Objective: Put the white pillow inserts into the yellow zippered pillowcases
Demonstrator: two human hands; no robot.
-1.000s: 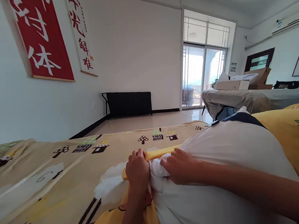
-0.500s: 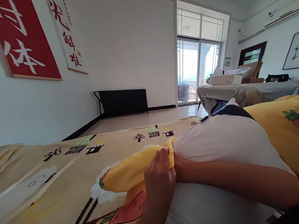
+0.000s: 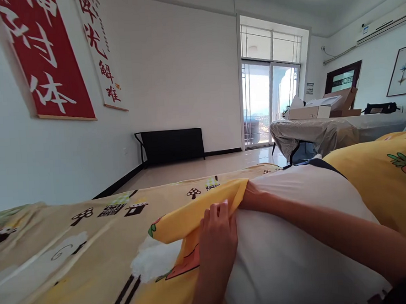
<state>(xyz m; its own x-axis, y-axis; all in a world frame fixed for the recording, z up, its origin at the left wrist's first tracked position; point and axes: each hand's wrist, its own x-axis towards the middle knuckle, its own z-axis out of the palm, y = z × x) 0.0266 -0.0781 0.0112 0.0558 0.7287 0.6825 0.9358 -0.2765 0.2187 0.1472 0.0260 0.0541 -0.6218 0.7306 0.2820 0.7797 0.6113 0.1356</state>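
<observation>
A yellow pillowcase (image 3: 189, 212) with carrot prints lies partly around one end of a white pillow (image 3: 287, 247). My left hand (image 3: 217, 229) grips the case near its open edge, fingers curled over the fabric. Reaching across the pillow from the right, my right hand (image 3: 252, 196) goes in under the raised edge of the case. Its fingers are hidden by the yellow cloth, so their grip does not show. Most of the pillow stays outside the case, on the right. Both rest on a beige patterned bedspread (image 3: 102, 250).
Another yellow carrot-print piece of bedding (image 3: 368, 160) lies beyond the pillow at right. Behind the bed are a plastic-covered table (image 3: 312, 134) bearing boxes (image 3: 309, 112), a black folded panel (image 3: 173, 145) by the wall, and a glass door (image 3: 257, 103).
My right hand has moved slightly up and forward, lifting the case's edge and spreading it wider. My left hand's fingers have loosened and shifted on the cloth. The head view has tilted slightly.
</observation>
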